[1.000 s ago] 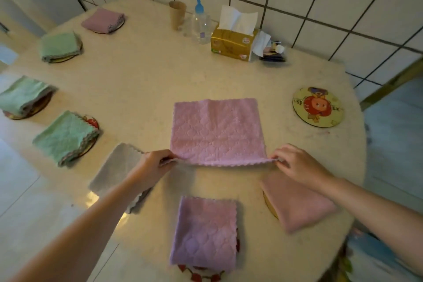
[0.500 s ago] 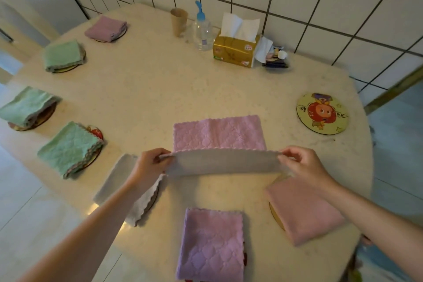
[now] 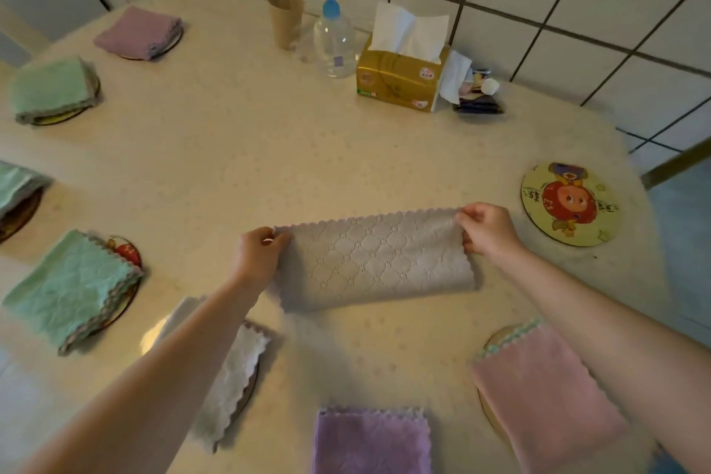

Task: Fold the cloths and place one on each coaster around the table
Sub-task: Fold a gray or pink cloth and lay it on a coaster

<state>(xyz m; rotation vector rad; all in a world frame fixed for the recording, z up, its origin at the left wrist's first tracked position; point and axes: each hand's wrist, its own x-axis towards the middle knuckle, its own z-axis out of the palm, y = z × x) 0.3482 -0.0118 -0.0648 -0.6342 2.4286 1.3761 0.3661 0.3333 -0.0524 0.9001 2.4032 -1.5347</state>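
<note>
A cloth (image 3: 375,262) lies folded in half on the table, its grey quilted side up, in the middle in front of me. My left hand (image 3: 257,256) pinches its far left corner and my right hand (image 3: 486,231) pinches its far right corner. One round cartoon coaster (image 3: 569,202) at the right has no cloth on it. Folded cloths sit on the other coasters: pink (image 3: 546,396), purple (image 3: 371,443), white (image 3: 234,373), green (image 3: 73,287), green (image 3: 52,88) and purple (image 3: 140,31).
At the back by the tiled wall stand a brown paper cup (image 3: 285,17), a clear bottle with a blue cap (image 3: 334,38), a gold tissue box (image 3: 404,75) and small dark packets (image 3: 479,100). Another green cloth (image 3: 15,185) lies at the left edge.
Both hands lifted the near edge of the flat pink cloth and carried it away from me onto the far edge. The cloth now lies doubled, grey side up.
</note>
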